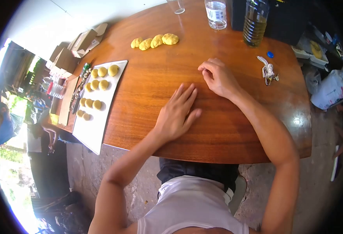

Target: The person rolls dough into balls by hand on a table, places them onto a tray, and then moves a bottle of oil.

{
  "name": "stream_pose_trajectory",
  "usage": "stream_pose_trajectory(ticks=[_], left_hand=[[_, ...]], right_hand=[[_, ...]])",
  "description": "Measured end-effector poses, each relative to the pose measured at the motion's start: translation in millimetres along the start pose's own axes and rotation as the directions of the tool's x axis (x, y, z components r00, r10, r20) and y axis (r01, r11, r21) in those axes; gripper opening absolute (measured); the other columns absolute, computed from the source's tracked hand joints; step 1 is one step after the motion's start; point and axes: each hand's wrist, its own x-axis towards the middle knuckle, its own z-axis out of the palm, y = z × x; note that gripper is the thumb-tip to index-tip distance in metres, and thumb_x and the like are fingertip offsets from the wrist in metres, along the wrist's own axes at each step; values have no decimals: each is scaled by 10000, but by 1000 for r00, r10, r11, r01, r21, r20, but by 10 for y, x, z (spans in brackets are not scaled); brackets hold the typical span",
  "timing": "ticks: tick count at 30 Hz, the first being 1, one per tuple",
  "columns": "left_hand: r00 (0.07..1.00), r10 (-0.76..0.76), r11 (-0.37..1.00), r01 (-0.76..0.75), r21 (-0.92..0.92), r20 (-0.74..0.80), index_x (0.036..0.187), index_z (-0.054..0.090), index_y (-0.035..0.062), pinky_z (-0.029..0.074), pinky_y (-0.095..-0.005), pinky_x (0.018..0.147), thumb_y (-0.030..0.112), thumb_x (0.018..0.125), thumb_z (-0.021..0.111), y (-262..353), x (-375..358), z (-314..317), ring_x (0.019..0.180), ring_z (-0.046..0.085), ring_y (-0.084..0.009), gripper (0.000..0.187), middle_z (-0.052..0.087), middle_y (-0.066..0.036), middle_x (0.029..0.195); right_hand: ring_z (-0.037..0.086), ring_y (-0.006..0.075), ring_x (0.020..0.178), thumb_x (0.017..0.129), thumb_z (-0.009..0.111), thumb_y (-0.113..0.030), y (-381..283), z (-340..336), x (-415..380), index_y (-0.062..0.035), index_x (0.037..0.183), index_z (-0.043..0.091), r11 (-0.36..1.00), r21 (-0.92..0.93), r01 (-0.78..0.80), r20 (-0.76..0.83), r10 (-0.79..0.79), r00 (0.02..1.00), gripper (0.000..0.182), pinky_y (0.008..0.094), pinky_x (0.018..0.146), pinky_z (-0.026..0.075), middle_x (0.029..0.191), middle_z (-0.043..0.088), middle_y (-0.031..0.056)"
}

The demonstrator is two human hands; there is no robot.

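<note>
My left hand [176,115] lies palm down on the brown wooden table [148,85], its fingers spread and nothing in it. To its right and a little farther away, my right hand [218,78] is held with curled fingers; whatever they might hold is hidden. Beyond both hands, several yellow dough lumps [156,41] sit touching in a row. At the left, a white tray [91,134] carries several round dough balls [94,84] in rows, and part of it sticks out past the table edge.
A clear bottle [216,15] and a bottle of yellowish liquid [254,25] stand at the back beside a glass [176,6]. On the right lie a white cord [267,70] and a blue cap [270,54]. Cardboard boxes [82,43] are at the far left. Another person's hand [52,142] hangs below them.
</note>
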Motion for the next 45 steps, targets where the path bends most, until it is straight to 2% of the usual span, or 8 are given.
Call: stream_pose_trajectory(ticks=[7, 14, 16, 22, 25, 36, 41, 45], left_hand=[[958, -279, 952, 286, 109, -72, 1589, 381, -53, 201, -563, 1278, 363, 1105, 470, -284, -896, -140, 1560, 278, -481, 644, 313, -265, 1686], [953, -163, 950, 220, 219, -254, 1598, 398, -5, 182, -545, 1289, 407, 1111, 443, -528, 680, 199, 1570, 246, -480, 640, 330, -264, 1678], [989, 30, 975, 4, 224, -145, 1579, 416, -23, 196, -543, 1290, 431, 1092, 483, -352, 718, 234, 1566, 252, -484, 669, 317, -255, 1685], [997, 72, 995, -73, 71, 20, 1590, 388, -48, 182, -540, 1298, 474, 1065, 533, 146, -658, -40, 1573, 259, -466, 754, 324, -261, 1682], [987, -162, 977, 163, 138, -22, 1596, 388, -40, 166, -550, 1297, 501, 1075, 500, -70, -1016, -75, 1589, 222, -455, 760, 323, -267, 1681], [985, -79, 959, 116, 258, -153, 1555, 443, -45, 215, -532, 1286, 499, 1111, 405, -561, 882, 183, 1557, 283, -470, 704, 380, -266, 1648], [997, 74, 997, -74, -3, 19, 1606, 353, -46, 192, -525, 1301, 562, 1051, 515, -91, -167, 10, 1580, 237, -459, 838, 339, -261, 1673], [983, -184, 983, 184, -9, -2, 1653, 250, -22, 97, -545, 1308, 612, 1009, 573, -325, -663, -126, 1609, 157, -441, 959, 262, -250, 1712]], right_hand=[[653, 328, 874, 912, 653, 1, 36, 27, 5, -17, 978, 709, 998, 51, -22, 50, 19, 999, 89, 423, 750, 539, 918, 688, 135], [668, 334, 887, 910, 659, -23, -1, -23, 4, -13, 976, 712, 999, -44, -13, 21, 14, 1000, 86, 422, 755, 548, 928, 697, 137], [670, 336, 893, 911, 658, -24, 28, -16, 15, -12, 984, 710, 998, -55, -21, 21, 22, 1000, 90, 423, 761, 550, 936, 699, 143], [705, 297, 901, 946, 628, -9, 24, -70, 5, 3, 1028, 698, 972, 106, -211, 21, 210, 977, 109, 382, 798, 582, 983, 722, 149], [719, 277, 899, 958, 623, -7, -15, -66, 25, 8, 1042, 700, 971, 123, -204, 55, 199, 979, 115, 363, 808, 590, 1006, 734, 145], [720, 280, 869, 941, 650, -34, 34, -44, 31, 6, 1051, 703, 978, 74, -197, 26, 196, 980, 129, 388, 782, 579, 985, 742, 150], [722, 287, 870, 957, 640, -33, 30, -50, 23, 6, 1060, 703, 976, 98, -192, 29, 190, 981, 127, 378, 787, 584, 984, 742, 159], [722, 270, 872, 974, 635, -44, -18, -88, 19, 7, 1083, 706, 971, 95, -221, 84, 214, 973, 140, 364, 810, 588, 993, 741, 159]])
